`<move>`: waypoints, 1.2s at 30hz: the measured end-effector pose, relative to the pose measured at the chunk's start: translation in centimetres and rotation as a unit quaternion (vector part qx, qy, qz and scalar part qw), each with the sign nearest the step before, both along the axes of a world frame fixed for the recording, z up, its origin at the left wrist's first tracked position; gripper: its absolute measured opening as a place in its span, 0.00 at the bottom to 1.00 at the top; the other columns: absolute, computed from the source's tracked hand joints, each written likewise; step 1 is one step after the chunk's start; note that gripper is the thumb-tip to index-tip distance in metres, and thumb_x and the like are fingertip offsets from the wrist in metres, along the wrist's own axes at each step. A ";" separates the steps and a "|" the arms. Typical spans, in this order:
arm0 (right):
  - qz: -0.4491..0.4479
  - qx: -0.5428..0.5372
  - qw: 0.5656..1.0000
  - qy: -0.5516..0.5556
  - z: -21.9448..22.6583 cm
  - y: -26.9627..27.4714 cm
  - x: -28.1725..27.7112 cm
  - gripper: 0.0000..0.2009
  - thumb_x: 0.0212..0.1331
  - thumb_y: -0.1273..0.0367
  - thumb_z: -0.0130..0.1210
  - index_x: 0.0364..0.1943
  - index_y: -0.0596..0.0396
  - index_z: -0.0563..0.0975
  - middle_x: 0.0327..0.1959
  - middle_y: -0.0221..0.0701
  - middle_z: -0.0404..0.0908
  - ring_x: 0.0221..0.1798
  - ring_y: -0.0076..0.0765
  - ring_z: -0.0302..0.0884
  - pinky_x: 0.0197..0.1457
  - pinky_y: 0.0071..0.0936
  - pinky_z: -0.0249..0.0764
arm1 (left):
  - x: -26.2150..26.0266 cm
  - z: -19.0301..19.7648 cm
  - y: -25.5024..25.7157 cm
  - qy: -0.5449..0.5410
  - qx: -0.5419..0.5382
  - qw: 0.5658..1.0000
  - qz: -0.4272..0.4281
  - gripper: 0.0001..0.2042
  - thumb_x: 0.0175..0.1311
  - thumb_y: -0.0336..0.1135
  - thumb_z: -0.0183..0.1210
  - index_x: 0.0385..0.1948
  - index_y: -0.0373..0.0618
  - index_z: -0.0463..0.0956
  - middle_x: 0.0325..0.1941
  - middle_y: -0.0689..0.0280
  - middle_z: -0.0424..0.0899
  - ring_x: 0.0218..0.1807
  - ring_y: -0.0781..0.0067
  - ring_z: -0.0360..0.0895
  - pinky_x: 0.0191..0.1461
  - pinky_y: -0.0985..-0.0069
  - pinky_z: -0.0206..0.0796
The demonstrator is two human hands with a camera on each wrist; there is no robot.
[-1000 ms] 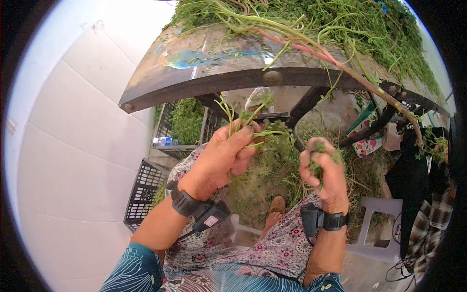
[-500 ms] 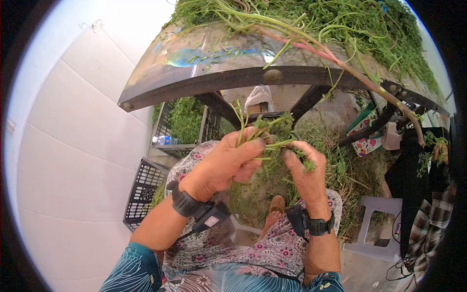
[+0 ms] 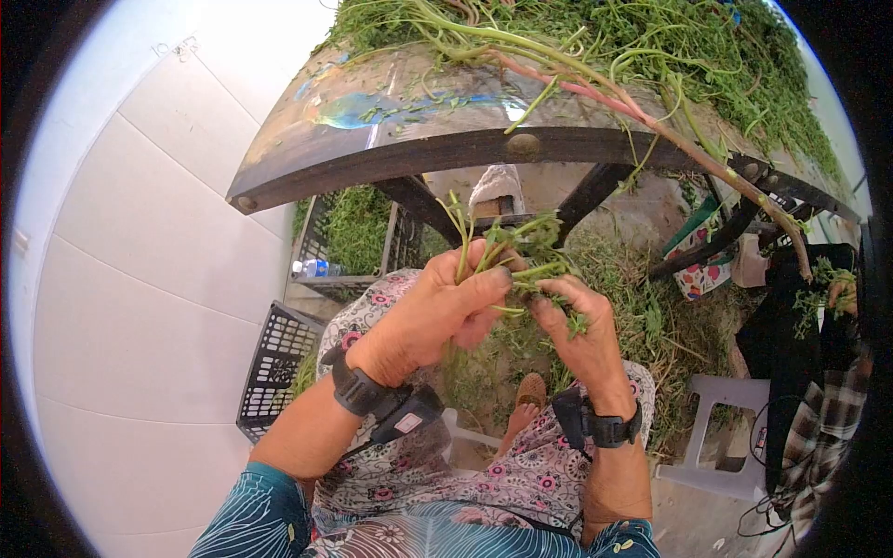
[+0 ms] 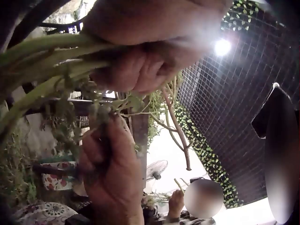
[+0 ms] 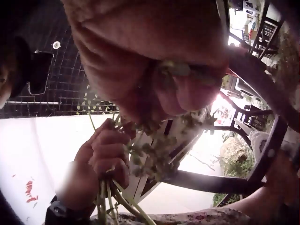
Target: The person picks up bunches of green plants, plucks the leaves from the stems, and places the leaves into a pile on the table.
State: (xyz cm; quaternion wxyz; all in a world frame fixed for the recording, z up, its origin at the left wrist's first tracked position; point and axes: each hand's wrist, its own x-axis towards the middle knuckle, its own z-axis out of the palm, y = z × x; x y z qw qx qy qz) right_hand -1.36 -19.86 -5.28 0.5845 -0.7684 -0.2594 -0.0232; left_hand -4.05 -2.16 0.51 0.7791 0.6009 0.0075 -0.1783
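Observation:
In the head view my left hand (image 3: 446, 302) grips a small bunch of green stems (image 3: 462, 232), thumb across them, leafy ends pointing right. Close beside it, my right hand (image 3: 586, 339) pinches at the leafy sprigs (image 3: 549, 279), with some leaves caught in its curled fingers. The left wrist view has the thick stems (image 4: 42, 61) coming out of the left fist (image 4: 154, 47) and the right hand (image 4: 115, 168) just below. In the right wrist view the left hand (image 5: 110, 154) holds the stems, and leaves (image 5: 154, 154) hang under the right fingers (image 5: 173, 89).
A table (image 3: 428, 149) heaped with greens (image 3: 688, 56) stands ahead, a long reddish stem (image 3: 688, 149) hanging over its edge. Black crates (image 3: 274, 372) are at the left, a bottle (image 3: 314, 269) beside one. A grey stool (image 3: 716, 474) stands right; cut greens litter the floor.
My right hand has moved left and up to the bunch, its fingers now at the sprigs. The left hand has shifted slightly right, still gripping the stems.

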 end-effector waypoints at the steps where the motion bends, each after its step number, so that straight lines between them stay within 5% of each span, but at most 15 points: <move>1: -0.004 0.000 1.000 0.021 0.1 0.1 0.0 0.08 0.51 0.75 0.48 0.36 0.62 0.74 0.31 0.39 0.76 0.35 0.38 0.75 0.40 0.27 0.69 | 0.1 -0.2 0.0 -0.004 0.013 1.000 0.007 0.09 0.61 0.38 0.52 0.39 0.46 0.69 0.17 0.78 0.63 0.15 0.90 0.53 0.15 0.89 0.41; 6: -0.025 -0.021 0.999 0.026 -0.4 0.4 -0.3 0.07 0.50 0.75 0.46 0.34 0.63 0.71 0.28 0.40 0.74 0.33 0.42 0.74 0.37 0.29 0.68 | 0.0 -0.4 -0.1 -0.010 0.065 0.998 0.017 0.10 0.61 0.38 0.51 0.40 0.46 0.70 0.17 0.78 0.64 0.16 0.91 0.55 0.16 0.89 0.43; 9: -0.073 -0.038 0.996 0.045 -0.6 0.3 -0.1 0.08 0.51 0.73 0.45 0.32 0.63 0.71 0.24 0.37 0.73 0.29 0.36 0.71 0.34 0.27 0.67 | -0.2 -0.3 -0.5 0.006 0.097 0.995 0.003 0.09 0.61 0.36 0.50 0.40 0.46 0.70 0.17 0.78 0.63 0.15 0.91 0.54 0.16 0.89 0.43; 11: -0.082 0.052 0.984 0.148 -0.3 0.2 0.1 0.08 0.51 0.72 0.43 0.31 0.62 0.71 0.23 0.33 0.73 0.27 0.32 0.70 0.31 0.25 0.66 | -0.2 0.4 -1.3 0.019 0.085 0.996 0.005 0.08 0.60 0.35 0.49 0.39 0.46 0.70 0.16 0.79 0.62 0.15 0.91 0.54 0.16 0.89 0.43; 13: -0.104 0.195 0.954 0.200 -1.2 0.7 0.4 0.09 0.53 0.70 0.41 0.30 0.58 0.72 0.23 0.27 0.73 0.25 0.24 0.67 0.26 0.24 0.64 | -0.2 0.7 -1.4 0.024 0.077 0.997 0.015 0.08 0.60 0.34 0.48 0.38 0.45 0.70 0.16 0.79 0.60 0.15 0.90 0.53 0.16 0.89 0.43; 16: -0.198 0.325 0.854 0.355 -2.4 -2.6 2.3 0.08 0.55 0.70 0.42 0.35 0.55 0.72 0.25 0.26 0.73 0.25 0.22 0.66 0.21 0.21 0.62 | -0.1 0.9 -0.3 0.035 0.040 0.997 0.049 0.08 0.61 0.35 0.48 0.39 0.45 0.69 0.14 0.79 0.58 0.13 0.90 0.52 0.15 0.89 0.42; 22: -0.159 0.481 0.754 0.418 -1.7 -4.5 2.3 0.08 0.56 0.71 0.46 0.40 0.54 0.69 0.27 0.30 0.72 0.22 0.20 0.63 0.13 0.10 0.53 | 0.6 0.3 0.3 0.091 -0.087 0.990 0.060 0.10 0.63 0.36 0.46 0.43 0.45 0.67 0.12 0.78 0.56 0.11 0.88 0.50 0.12 0.88 0.41; 26: 0.006 0.394 0.834 0.386 -1.0 -3.8 1.4 0.08 0.55 0.69 0.50 0.38 0.51 0.72 0.23 0.23 0.71 0.20 0.16 0.61 0.14 0.10 0.48 | 0.6 0.0 0.5 0.099 -0.107 0.988 0.046 0.11 0.64 0.38 0.46 0.45 0.46 0.67 0.13 0.78 0.57 0.11 0.88 0.49 0.12 0.87 0.40; 30: 0.003 0.158 0.921 0.357 1.2 -1.8 0.2 0.08 0.57 0.63 0.51 0.32 0.53 0.73 0.16 0.21 0.64 0.19 0.15 0.58 0.15 0.13 0.48 | 0.5 -0.4 1.0 0.089 -0.154 0.984 0.032 0.10 0.64 0.37 0.46 0.45 0.47 0.67 0.14 0.77 0.58 0.12 0.87 0.48 0.13 0.86 0.39; 34: -0.056 0.146 0.938 0.309 1.0 -1.5 0.1 0.11 0.53 0.60 0.54 0.32 0.51 0.74 0.17 0.19 0.65 0.19 0.13 0.57 0.18 0.14 0.50 | 0.4 -0.2 1.1 0.094 -0.139 0.985 0.031 0.10 0.64 0.37 0.46 0.44 0.47 0.67 0.14 0.77 0.58 0.12 0.87 0.48 0.13 0.86 0.39; 36: -0.116 0.152 0.930 0.315 1.3 -1.6 0.2 0.09 0.53 0.64 0.53 0.34 0.53 0.75 0.23 0.20 0.69 0.26 0.15 0.63 0.25 0.15 0.60 | 0.4 -0.2 1.1 0.093 -0.136 0.986 0.030 0.10 0.64 0.37 0.46 0.44 0.47 0.67 0.14 0.77 0.58 0.12 0.87 0.48 0.14 0.86 0.39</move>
